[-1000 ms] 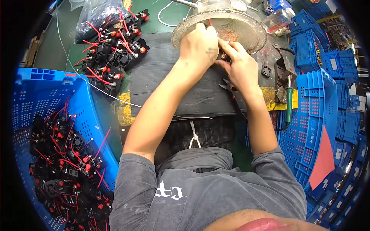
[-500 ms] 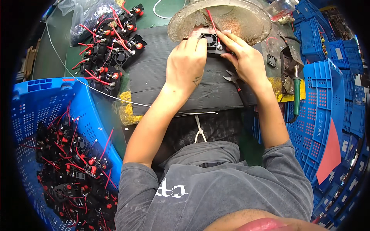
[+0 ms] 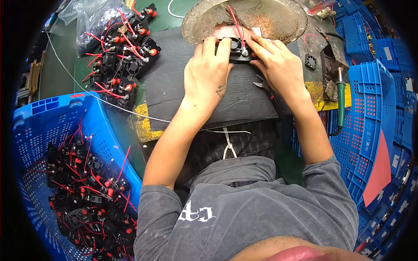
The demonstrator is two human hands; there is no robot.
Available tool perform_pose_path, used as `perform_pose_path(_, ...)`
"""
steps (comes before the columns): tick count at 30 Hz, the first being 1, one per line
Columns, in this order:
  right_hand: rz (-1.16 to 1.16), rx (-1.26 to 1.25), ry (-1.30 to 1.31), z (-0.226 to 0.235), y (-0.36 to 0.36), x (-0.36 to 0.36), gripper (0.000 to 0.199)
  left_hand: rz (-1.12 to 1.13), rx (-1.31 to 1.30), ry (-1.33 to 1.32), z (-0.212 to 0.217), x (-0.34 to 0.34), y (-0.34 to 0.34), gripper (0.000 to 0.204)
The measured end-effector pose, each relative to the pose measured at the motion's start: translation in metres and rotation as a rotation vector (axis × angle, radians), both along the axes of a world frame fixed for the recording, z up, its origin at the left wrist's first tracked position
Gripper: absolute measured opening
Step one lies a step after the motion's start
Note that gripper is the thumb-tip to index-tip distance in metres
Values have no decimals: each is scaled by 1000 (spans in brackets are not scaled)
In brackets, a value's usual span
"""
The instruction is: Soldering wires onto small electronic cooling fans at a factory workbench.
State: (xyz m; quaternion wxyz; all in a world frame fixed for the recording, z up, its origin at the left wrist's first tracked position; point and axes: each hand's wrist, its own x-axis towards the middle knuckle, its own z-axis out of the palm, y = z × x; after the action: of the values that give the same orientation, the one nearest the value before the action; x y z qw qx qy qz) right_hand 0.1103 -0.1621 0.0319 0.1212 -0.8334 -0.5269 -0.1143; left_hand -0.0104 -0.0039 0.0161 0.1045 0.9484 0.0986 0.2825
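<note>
Between my two hands is a black plastic panel [image 3: 239,56] with a small cooling fan [image 3: 235,45] set in it. A red wire [image 3: 236,22] stands up from a metal terminal [image 3: 244,53] beside the fan. My left hand [image 3: 207,67] grips the panel's left end, its thumb under the near edge. My right hand [image 3: 281,67] closes on the right end, fingers on top and thumb at the near side. Both ends of the panel are hidden by my fingers. Side cutters [image 3: 273,100] lie on the black mat [image 3: 174,98] near my right wrist.
A worn, round-rimmed dish [image 3: 195,26] stands beyond my hands. Wired fan panels [image 3: 133,66] crowd the table at left; more fill a blue crate [image 3: 115,141]. At right are a loose fan [image 3: 310,61], a green-handled soldering iron [image 3: 341,102] and another blue crate [image 3: 370,82]. A white cable [image 3: 143,116] crosses left.
The panel has tilted, so its fan looks flatter. My left thumb now shows under the near edge, and both hands still hold the panel. The whole view has shifted slightly.
</note>
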Motion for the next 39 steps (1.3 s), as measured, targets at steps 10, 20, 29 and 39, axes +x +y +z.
perform_pose_path(10,15,102,52,1,-2,0,42,-30,94,-40,-5,8,6,17)
perform_pose_path(20,3,133,182,4,-1,0,43,-103,20,-42,0,6,9,19)
perform_pose_path(29,-5,163,137,1,-2,4,44,-97,-46,-15,1,10,10,21)
perform_pose_path(39,20,176,80,-1,-5,4,42,-120,1,-14,4,10,8,28)
